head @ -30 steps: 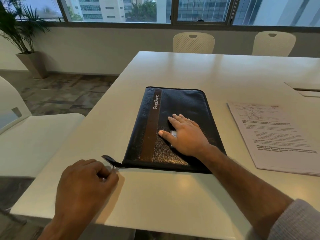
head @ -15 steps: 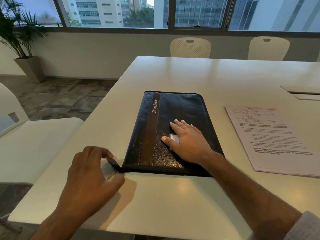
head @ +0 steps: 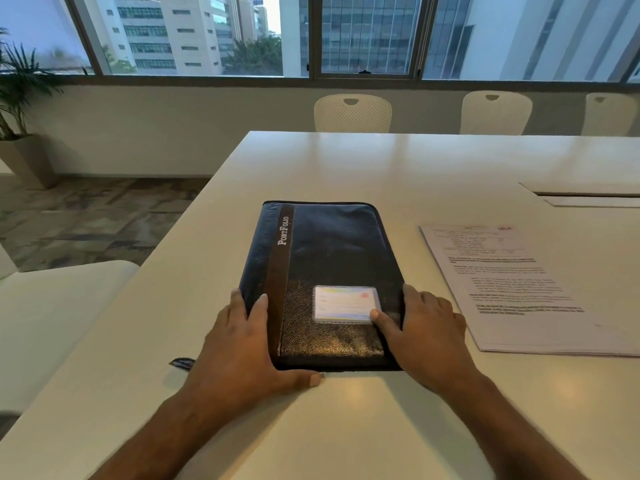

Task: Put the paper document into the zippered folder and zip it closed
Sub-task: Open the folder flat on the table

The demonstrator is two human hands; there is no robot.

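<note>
A black zippered folder (head: 332, 251) with a brown stripe and the word PortFolio lies flat on the white table (head: 398, 161). A clear card window (head: 344, 303) shows on its cover. My left hand (head: 242, 351) grips the folder's near left corner, thumb along the front edge. My right hand (head: 426, 327) holds the near right edge, thumb on the card window. The zipper tab (head: 181, 363) lies on the table left of my left hand. The paper document (head: 512, 282), printed sheets, lies on the table to the right, apart from the folder.
White chairs (head: 353, 112) stand behind the far table edge, and another white seat (head: 59, 306) is at the left. A cable hatch (head: 585, 195) sits in the table at the right. A potted plant (head: 20, 109) stands in the left corner.
My left hand let go of the zipper tab and moved right onto the folder's corner. My right hand slid from the cover's middle to the right edge, uncovering the card window.
</note>
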